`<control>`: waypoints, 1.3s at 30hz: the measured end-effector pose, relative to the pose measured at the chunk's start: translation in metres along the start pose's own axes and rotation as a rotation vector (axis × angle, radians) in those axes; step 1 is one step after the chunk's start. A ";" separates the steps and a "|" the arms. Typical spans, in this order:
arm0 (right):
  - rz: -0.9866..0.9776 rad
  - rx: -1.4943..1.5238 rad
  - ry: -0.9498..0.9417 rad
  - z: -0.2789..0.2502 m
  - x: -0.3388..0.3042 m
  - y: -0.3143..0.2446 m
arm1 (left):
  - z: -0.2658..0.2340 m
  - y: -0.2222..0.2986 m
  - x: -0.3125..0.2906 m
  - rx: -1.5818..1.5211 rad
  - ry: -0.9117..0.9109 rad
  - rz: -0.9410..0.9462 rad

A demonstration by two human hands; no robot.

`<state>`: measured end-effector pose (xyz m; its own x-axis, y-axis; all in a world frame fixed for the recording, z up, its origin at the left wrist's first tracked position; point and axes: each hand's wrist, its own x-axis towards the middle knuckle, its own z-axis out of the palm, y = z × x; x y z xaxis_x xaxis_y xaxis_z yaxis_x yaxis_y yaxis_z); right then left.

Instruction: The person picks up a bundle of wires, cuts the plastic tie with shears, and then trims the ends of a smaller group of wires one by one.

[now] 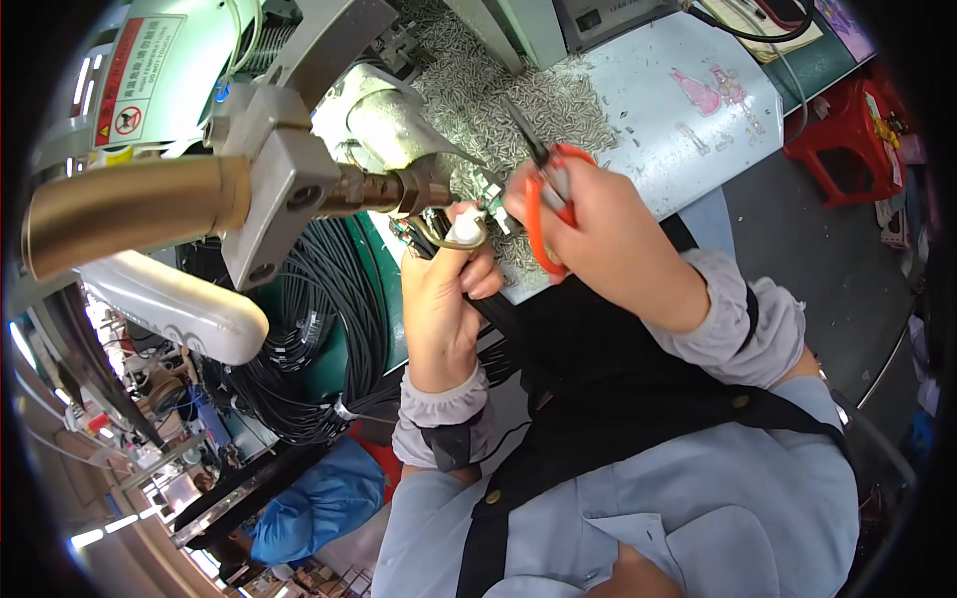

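My right hand [608, 224] is closed around a pair of scissors with orange handles [535, 221]. Their dark blades [523, 130] point up and away, above the littered tabletop. Just to the left, my left hand [439, 309] grips black cables [488, 307], with thumb and fingers bent round them. At the cable ends sit small white and green connector pieces [493, 204], close beneath a metal nozzle [434, 191]. A white cover [467, 229] shows at my left thumb tip, beside a curved metal loop. The fingers partly hide how the cables run.
Countless small silvery offcuts [478, 90] cover the work surface [648, 120]. A gold-coloured tube [140, 209] and metal bracket [274, 189] hang over the left side. Coiled black cable [339, 299] lies at left on a green mat. A red stool [847, 149] stands at far right.
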<state>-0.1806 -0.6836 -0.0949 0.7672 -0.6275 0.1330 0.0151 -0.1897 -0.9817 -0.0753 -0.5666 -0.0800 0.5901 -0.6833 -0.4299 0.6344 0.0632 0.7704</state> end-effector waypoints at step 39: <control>0.423 0.574 -0.305 -0.010 -0.024 -0.019 | 0.002 -0.020 -0.055 0.463 -0.134 0.033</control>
<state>-0.2053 -0.6726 -0.0777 0.9231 -0.3082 -0.2302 -0.0519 0.4931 -0.8684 -0.1213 -0.5317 -0.0704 0.5172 -0.7761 -0.3608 0.3099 -0.2231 0.9242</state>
